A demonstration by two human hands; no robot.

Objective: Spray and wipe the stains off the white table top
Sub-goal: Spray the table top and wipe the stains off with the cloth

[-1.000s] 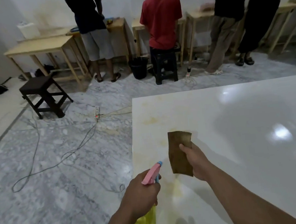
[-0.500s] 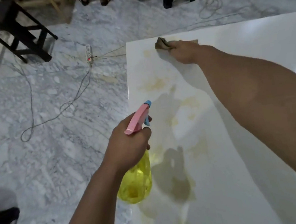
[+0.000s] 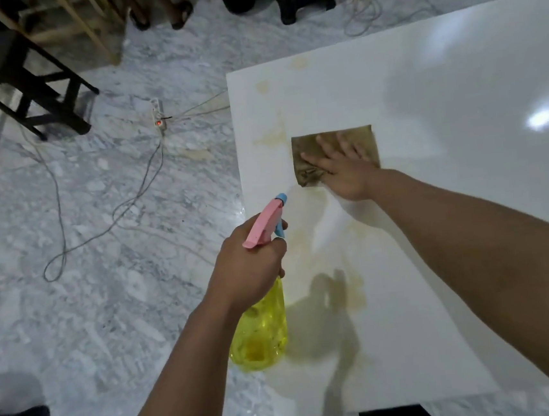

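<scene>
The glossy white table top [image 3: 440, 98] carries yellowish-brown stains [image 3: 273, 136] near its left edge and more [image 3: 351, 287] closer to me. My right hand [image 3: 341, 168] lies flat with spread fingers on a brown cloth [image 3: 307, 147], pressing it onto the table. My left hand [image 3: 250, 265] grips a yellow spray bottle [image 3: 262, 336] with a pink and blue trigger head [image 3: 264, 224]. The bottle hangs over the table's left edge with its nozzle aimed up the table toward the cloth.
A grey marble floor lies left of the table, with a white power strip [image 3: 157, 113] and trailing cables [image 3: 100, 224]. A dark stool [image 3: 19, 81] stands at far left. Feet of people, stool legs and wooden table legs line the top edge.
My right hand pulled the cloth back from the far left corner toward me and now presses it flat. The left hand with the bottle stays about where it was.
</scene>
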